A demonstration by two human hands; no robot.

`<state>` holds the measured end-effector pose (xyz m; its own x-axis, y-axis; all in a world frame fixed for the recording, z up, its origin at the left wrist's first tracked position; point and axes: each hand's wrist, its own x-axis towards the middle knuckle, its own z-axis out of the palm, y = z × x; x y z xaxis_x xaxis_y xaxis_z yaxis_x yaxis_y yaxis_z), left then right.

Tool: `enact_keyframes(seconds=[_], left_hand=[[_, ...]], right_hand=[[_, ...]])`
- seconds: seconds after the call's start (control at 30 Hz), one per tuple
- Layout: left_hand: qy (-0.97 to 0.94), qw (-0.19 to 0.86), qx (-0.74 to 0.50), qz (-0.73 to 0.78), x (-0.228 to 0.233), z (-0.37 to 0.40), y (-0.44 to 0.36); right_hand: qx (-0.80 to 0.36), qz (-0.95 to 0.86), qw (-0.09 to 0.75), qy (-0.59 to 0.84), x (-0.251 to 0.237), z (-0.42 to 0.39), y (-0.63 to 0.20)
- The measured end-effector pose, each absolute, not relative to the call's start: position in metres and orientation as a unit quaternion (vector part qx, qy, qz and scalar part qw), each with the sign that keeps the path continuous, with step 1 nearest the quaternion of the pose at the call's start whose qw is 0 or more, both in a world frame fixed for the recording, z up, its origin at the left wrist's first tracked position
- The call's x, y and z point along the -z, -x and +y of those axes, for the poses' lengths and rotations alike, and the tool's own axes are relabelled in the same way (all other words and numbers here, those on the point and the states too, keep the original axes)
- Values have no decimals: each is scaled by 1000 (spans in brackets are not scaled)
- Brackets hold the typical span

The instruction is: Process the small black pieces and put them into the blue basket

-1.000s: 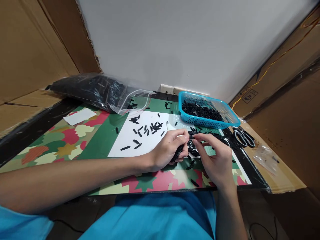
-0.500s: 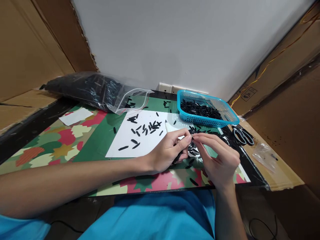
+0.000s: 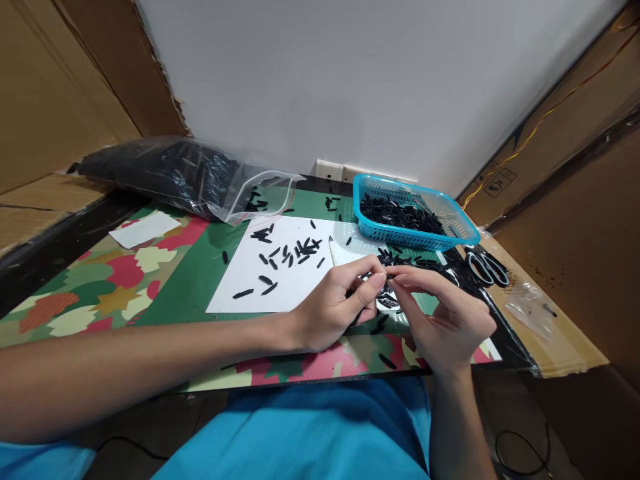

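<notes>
Closest in, the left hand [image 3: 333, 307] and the right hand [image 3: 443, 313] meet fingertip to fingertip just above the mat, both pinched on one small black piece [image 3: 386, 273] between them, held up off the surface where it can be seen and worked; the left hand's lower fingers look curled around more black pieces, though that is partly hidden; right under the hands lies a loose heap of black pieces [image 3: 387, 300], within easy reach; a little further, the white sheet [image 3: 250, 277] carries scattered pieces that show up sharply against it; to the right, scissors [image 3: 485, 267] lie on the mat's edge; beyond, the blue basket [image 3: 463, 230] holds a pile of pieces; far left, an open plastic bag [image 3: 170, 173] spills black stock toward the sheet.
</notes>
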<state>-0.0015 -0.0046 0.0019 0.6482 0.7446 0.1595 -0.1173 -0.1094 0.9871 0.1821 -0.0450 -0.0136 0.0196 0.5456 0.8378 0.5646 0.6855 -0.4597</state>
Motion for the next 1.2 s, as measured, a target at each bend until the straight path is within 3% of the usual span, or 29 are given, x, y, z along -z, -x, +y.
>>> enact_keyframes(seconds=[0.37,0.93,1.2], left_hand=[[-685,598,-371,189,5,-6,2],[-723,545,-390,169,10,-6,2],[-705,572,-376,189,8,-8,3]], right_hand=[[19,-699,618,359,11,-47,-182],[-56,-703,631,322,4,-47,-182],[-61,-687,646,327,5,-44,-180]])
